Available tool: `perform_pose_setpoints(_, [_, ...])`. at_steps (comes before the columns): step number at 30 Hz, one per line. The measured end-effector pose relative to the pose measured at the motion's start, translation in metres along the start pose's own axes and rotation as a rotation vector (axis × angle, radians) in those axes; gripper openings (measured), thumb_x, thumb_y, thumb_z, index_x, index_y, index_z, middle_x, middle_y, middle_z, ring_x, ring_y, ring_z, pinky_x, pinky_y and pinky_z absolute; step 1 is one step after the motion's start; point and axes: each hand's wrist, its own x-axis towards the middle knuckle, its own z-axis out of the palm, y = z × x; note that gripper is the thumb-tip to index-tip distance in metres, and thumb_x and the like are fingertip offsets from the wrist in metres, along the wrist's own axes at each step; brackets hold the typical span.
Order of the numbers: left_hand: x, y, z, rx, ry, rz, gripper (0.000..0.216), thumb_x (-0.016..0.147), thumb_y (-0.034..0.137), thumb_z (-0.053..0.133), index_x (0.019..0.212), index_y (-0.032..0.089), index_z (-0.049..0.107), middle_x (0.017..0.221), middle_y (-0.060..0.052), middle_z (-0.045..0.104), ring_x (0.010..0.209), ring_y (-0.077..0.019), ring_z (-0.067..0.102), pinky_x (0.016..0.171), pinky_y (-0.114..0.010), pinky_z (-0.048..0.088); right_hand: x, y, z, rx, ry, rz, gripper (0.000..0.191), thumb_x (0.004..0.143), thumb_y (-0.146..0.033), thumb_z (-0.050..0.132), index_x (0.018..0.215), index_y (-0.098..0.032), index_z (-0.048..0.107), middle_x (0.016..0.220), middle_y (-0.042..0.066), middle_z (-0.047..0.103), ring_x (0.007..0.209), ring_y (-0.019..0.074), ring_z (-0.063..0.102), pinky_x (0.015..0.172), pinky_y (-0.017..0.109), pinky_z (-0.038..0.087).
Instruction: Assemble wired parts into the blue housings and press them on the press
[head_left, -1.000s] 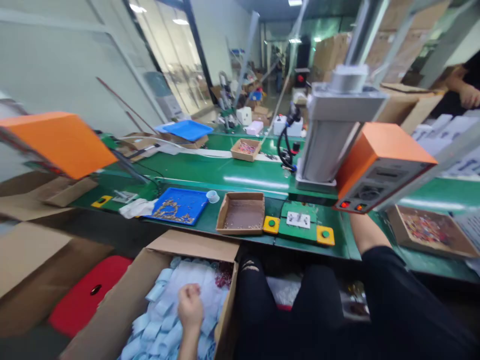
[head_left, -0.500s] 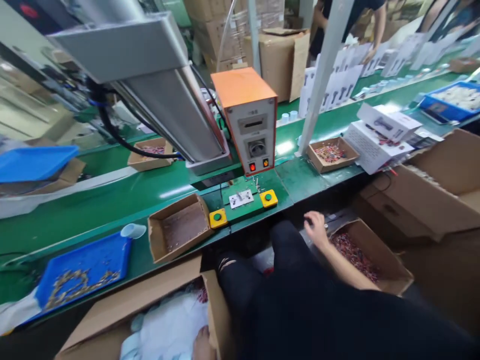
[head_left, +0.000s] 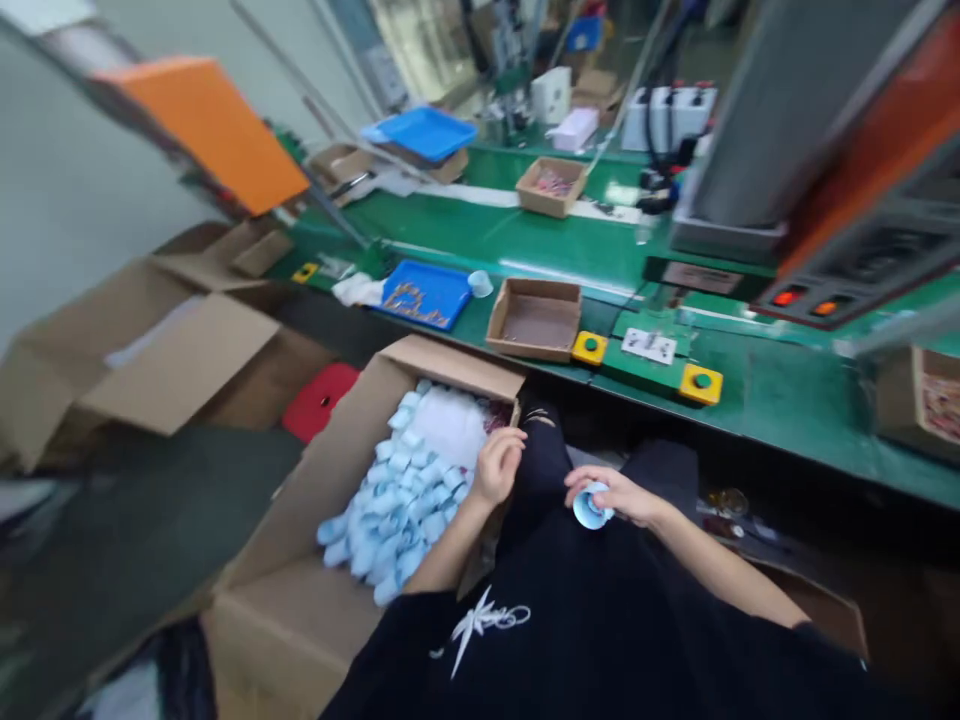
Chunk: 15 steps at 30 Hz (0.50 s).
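My right hand (head_left: 616, 497) grips a small light blue plastic cup (head_left: 587, 512) over my lap, its open mouth facing up toward me. Beside the inner wall of a large cardboard box (head_left: 300, 515) is my left hand (head_left: 501, 466), its fingers curled together; whatever may be in them is hidden. Many similar light blue cups (head_left: 397, 500) lie heaped in that box, with a white plastic sheet (head_left: 450, 425) over part of them. At the box's far corner, some dark red small pieces show.
Along the green bench stand a blue tray (head_left: 427, 290) of small metal parts, a lone cup (head_left: 480, 284) and a shallow cardboard box (head_left: 541, 320). A press (head_left: 780, 120) overhangs a metal plate (head_left: 649, 345) between two yellow button boxes (head_left: 701, 384). A red stool (head_left: 321, 400) is at left.
My view has swung left. My left hand has come up out of the cup box, and my right hand has moved from beside the right-hand box to my lap, now holding a cup.
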Motion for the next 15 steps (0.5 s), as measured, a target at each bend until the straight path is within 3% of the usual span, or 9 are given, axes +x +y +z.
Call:
perform_pose_setpoints(2, [0.003, -0.032, -0.012, 0.042, 0.099, -0.236, 0.051, 0.109, 0.046, 0.023, 0.097, 0.02, 0.066, 0.105, -0.014, 0.073, 0.106, -0.025, 0.068, 0.101, -0.041, 0.055, -0.002, 0.001, -0.006, -0.006, 0.035, 0.032, 0.083, 0.064, -0.077, 0.088, 0.119, -0.017, 0.071, 0.105, 0.013, 0.075, 0.084, 0.0224, 0.072, 0.071, 0.031, 0.057])
perform_pose_setpoints(4, [0.001, -0.07, -0.025, 0.097, 0.152, -0.433, 0.047, 0.111, 0.038, 0.021, 0.103, 0.018, 0.063, 0.104, -0.014, 0.071, 0.104, -0.023, 0.067, 0.1, -0.039, 0.054, -0.009, 0.008, -0.014, 0.007, 0.193, 0.019, 0.085, 0.064, -0.078, 0.087, 0.123, -0.02, 0.07, 0.109, 0.012, 0.075, 0.09, 0.0242, 0.072, 0.077, 0.035, 0.06])
perform_pose_setpoints(8, [-0.006, -0.129, -0.028, 0.181, 0.051, -0.688, 0.03, 0.109, 0.039, 0.05, 0.111, 0.014, 0.065, 0.106, -0.009, 0.071, 0.098, -0.0214, 0.068, 0.094, -0.042, 0.057, -0.023, 0.025, -0.03, -0.001, 0.481, 0.043, 0.075, 0.078, -0.069, 0.082, 0.135, -0.024, 0.065, 0.126, 0.012, 0.072, 0.111, 0.0287, 0.071, 0.093, 0.044, 0.061])
perform_pose_setpoints(12, [-0.007, -0.148, -0.017, 0.245, -0.161, -0.732, 0.031, 0.102, 0.042, 0.067, 0.117, 0.015, 0.069, 0.115, -0.008, 0.071, 0.1, -0.0219, 0.07, 0.091, -0.044, 0.061, -0.025, 0.025, -0.04, -0.032, 0.584, 0.042, 0.072, 0.085, -0.073, 0.07, 0.133, -0.02, 0.067, 0.126, 0.017, 0.072, 0.105, 0.032, 0.072, 0.09, 0.048, 0.06])
perform_pose_setpoints(15, [0.016, -0.14, -0.004, 0.291, -0.262, -0.631, 0.037, 0.101, 0.04, 0.069, 0.128, 0.015, 0.066, 0.127, -0.012, 0.068, 0.11, -0.0254, 0.069, 0.095, -0.047, 0.061, -0.026, 0.016, -0.039, -0.048, 0.642, 0.012, 0.065, 0.082, -0.069, 0.075, 0.129, -0.023, 0.07, 0.113, 0.012, 0.075, 0.093, 0.0283, 0.071, 0.085, 0.043, 0.058])
